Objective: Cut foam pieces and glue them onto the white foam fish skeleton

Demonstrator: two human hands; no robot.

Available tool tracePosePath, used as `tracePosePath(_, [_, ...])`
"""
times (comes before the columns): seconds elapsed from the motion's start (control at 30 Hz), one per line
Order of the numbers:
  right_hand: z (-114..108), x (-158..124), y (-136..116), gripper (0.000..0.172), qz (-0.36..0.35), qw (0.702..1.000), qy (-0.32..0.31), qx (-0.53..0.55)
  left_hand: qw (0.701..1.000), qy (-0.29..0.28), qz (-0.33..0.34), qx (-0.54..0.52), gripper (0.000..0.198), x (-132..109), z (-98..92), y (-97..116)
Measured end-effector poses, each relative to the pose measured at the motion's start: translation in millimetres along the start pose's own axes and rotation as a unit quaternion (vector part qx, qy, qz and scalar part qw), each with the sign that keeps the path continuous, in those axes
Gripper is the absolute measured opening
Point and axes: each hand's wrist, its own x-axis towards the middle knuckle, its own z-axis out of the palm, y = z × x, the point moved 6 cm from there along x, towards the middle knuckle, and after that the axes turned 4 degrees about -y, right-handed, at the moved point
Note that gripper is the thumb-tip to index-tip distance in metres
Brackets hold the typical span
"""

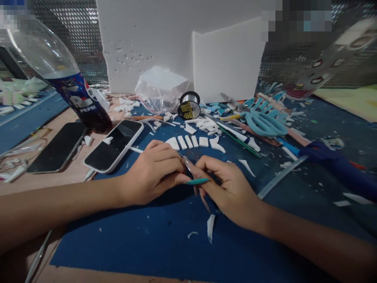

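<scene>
My left hand [157, 171] is closed, its fingertips drawn together just above the blue mat [132, 239]. Opposite it, my right hand [228, 188] is pinched, and the fingertips of both hands meet. Long nails, one of them teal, cover whatever lies between the fingers; I cannot make it out. Just beyond the hands, white foam pieces lie in a row shaped like a fish: a rounded end piece [172, 144], several narrow slices [188, 142] and a forked tail piece [218, 144]. A white offcut [210, 228] rests on the mat nearer to me.
Two phones [57, 147] and a Pepsi bottle [81, 98] stand or lie left. Behind are a spool of clear line [189, 105], a plastic bag [159, 90] and white foam boards [226, 63]. Teal-handled scissors [265, 122] and a dark blue object [332, 161] lie right, among scraps.
</scene>
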Motion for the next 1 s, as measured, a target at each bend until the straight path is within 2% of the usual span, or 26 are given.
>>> tracePosePath(0.3, [0.6, 0.7, -1.2, 0.028, -0.005, 0.999, -0.001, 0.044, 0.998, -0.006, 0.018, -0.055, 0.029, 2.7, 1.7, -0.9])
tracePosePath(0.4, [-1.2, 0.5, -1.8, 0.028, -0.017, 0.999, 0.015, 0.028, 0.997, -0.009, 0.015, -0.08, 0.026, 4.2, 1.8, -1.1])
tracePosePath(0.6, [-0.5, 0.9, -2.6, 0.027, -0.023, 1.0, 0.001, 0.004, 0.992, -0.034, 0.012, -0.121, 0.024, 6.5, 4.3, -2.3])
tracePosePath(0.7, [-1.1, 1.0, -3.9, 0.028, -0.022, 1.0, 0.003, 0.012, 0.993, -0.038, 0.012, -0.11, 0.027, 6.2, 3.8, -1.4])
tracePosePath(0.87, [-1.7, 1.0, -0.7, 0.028, -0.012, 0.999, 0.003, 0.031, 0.998, -0.022, -0.03, -0.053, 0.042, 2.4, 1.0, -3.4])
tracePosePath(1.0, [-0.8, 0.9, 0.9, 0.027, -0.027, 0.999, -0.006, 0.045, 0.999, -0.017, -0.031, -0.031, 0.035, 0.0, 0.8, -3.4])
